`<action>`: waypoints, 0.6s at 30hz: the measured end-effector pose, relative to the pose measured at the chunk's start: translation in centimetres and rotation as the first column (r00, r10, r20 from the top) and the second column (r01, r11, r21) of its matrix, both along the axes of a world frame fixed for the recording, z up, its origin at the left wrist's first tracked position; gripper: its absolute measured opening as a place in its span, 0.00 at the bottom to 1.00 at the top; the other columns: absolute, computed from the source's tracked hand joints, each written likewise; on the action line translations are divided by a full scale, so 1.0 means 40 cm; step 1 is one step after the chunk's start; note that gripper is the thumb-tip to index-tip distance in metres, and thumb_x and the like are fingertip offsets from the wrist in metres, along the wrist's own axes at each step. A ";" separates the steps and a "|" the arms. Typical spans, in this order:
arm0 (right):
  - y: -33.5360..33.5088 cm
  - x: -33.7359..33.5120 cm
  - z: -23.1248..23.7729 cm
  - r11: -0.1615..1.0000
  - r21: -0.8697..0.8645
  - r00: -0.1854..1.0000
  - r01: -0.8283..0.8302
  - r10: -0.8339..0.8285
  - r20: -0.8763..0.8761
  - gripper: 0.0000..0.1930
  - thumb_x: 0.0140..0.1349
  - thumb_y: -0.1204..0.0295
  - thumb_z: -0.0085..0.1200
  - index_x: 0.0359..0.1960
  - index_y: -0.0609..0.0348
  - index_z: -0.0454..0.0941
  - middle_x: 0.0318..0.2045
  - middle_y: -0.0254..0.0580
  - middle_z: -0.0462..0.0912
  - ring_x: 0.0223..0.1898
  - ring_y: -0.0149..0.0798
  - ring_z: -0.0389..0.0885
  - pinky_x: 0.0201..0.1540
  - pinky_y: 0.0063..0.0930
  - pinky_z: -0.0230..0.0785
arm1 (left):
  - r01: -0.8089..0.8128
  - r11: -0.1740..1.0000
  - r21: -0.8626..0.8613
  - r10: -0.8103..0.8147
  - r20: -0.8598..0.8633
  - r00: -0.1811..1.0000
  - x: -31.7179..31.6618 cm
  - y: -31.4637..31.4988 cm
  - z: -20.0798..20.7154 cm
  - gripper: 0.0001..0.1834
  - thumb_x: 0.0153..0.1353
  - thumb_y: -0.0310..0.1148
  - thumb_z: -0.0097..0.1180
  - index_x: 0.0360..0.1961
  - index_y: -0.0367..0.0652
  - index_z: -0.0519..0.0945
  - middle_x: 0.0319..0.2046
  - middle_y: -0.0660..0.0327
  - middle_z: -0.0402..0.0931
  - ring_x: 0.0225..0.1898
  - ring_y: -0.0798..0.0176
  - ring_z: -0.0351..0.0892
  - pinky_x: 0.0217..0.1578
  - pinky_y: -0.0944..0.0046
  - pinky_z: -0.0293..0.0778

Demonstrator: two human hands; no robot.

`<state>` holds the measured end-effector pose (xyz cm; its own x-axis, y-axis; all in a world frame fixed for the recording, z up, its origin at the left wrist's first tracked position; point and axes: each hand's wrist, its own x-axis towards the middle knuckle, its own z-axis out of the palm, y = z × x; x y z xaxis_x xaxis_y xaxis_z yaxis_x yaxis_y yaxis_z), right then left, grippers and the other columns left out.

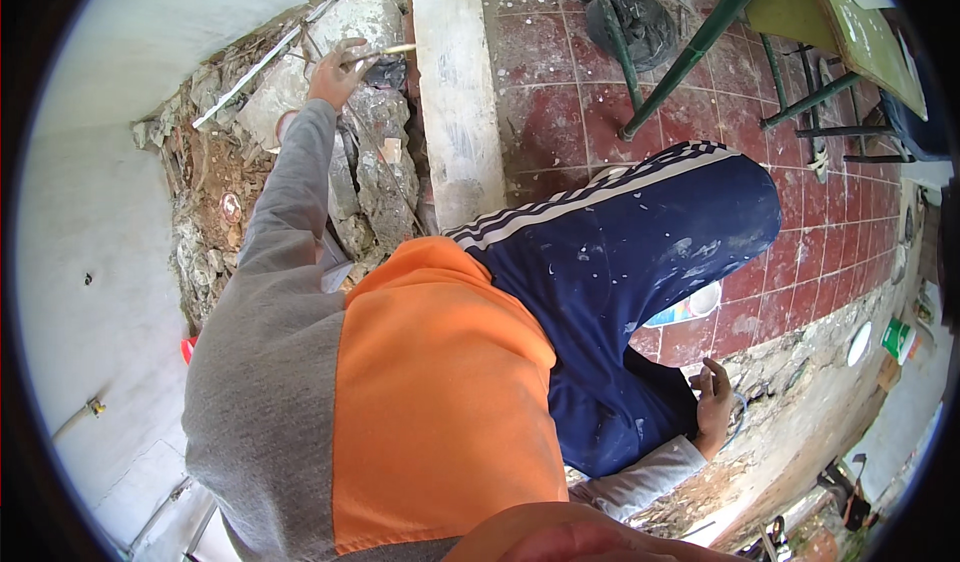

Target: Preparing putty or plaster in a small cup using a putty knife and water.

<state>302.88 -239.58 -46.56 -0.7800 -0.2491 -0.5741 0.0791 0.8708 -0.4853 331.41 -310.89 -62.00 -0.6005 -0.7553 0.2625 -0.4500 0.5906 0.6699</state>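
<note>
My left hand [336, 74] is stretched out over the broken floor at the far left. Its fingers close on a thin, stick-like thing [397, 50] with a pale end pointing right; its kind is not clear. Just below that lies a dark piece [386, 72] among cracked concrete slabs [385, 152]. A long whitish beam [455, 92] runs beside the rubble. My right hand [713, 407] hangs past my bent knee at the lower right, with loosely curled fingers apart and nothing seen in them. A thin blue loop [740, 417] shows behind it.
Red floor tiles [540, 122] stretch right of the beam. A dark bucket [632, 30] stands by the green legs [690, 52] of a table or bench. White walls [90, 222] rise on the left. A rough broken strip [790, 382] and a green-and-white container [898, 340] lie at right.
</note>
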 end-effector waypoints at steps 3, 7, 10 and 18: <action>-0.001 -0.001 -0.002 1.000 -0.007 1.000 0.000 0.000 -0.003 0.18 0.69 0.64 0.47 0.53 0.65 0.73 0.26 0.41 0.79 0.31 0.31 0.76 0.37 0.27 0.68 | -0.163 0.982 0.090 0.157 0.080 0.984 0.016 -0.036 0.005 0.13 0.62 0.37 0.48 0.42 0.52 0.83 0.20 0.57 0.77 0.24 0.59 0.75 0.28 0.61 0.69; 0.004 -0.002 -0.005 1.000 -0.006 1.000 -0.013 0.013 -0.001 0.18 0.69 0.63 0.47 0.53 0.64 0.73 0.26 0.41 0.79 0.31 0.32 0.76 0.38 0.28 0.68 | -0.355 0.533 0.768 0.795 -0.311 0.520 0.050 -0.075 -0.093 0.18 0.63 0.29 0.39 0.41 0.34 0.82 0.14 0.64 0.66 0.14 0.69 0.60 0.17 0.69 0.56; 0.008 0.001 -0.003 0.999 -0.039 1.000 -0.029 0.029 -0.006 0.19 0.69 0.62 0.47 0.53 0.64 0.73 0.26 0.42 0.79 0.31 0.33 0.76 0.38 0.28 0.68 | -0.375 0.444 0.814 0.866 -0.283 0.412 0.094 -0.017 -0.171 0.18 0.63 0.27 0.37 0.43 0.33 0.80 0.13 0.68 0.62 0.14 0.71 0.57 0.16 0.70 0.53; -0.025 0.001 0.014 0.998 0.063 0.999 -0.027 0.026 0.021 0.19 0.70 0.61 0.45 0.55 0.60 0.72 0.30 0.43 0.79 0.34 0.34 0.76 0.39 0.29 0.68 | -0.145 0.192 0.971 0.894 -0.112 0.433 0.233 0.073 -0.133 0.23 0.69 0.36 0.26 0.49 0.35 0.74 0.14 0.69 0.52 0.15 0.70 0.48 0.19 0.68 0.49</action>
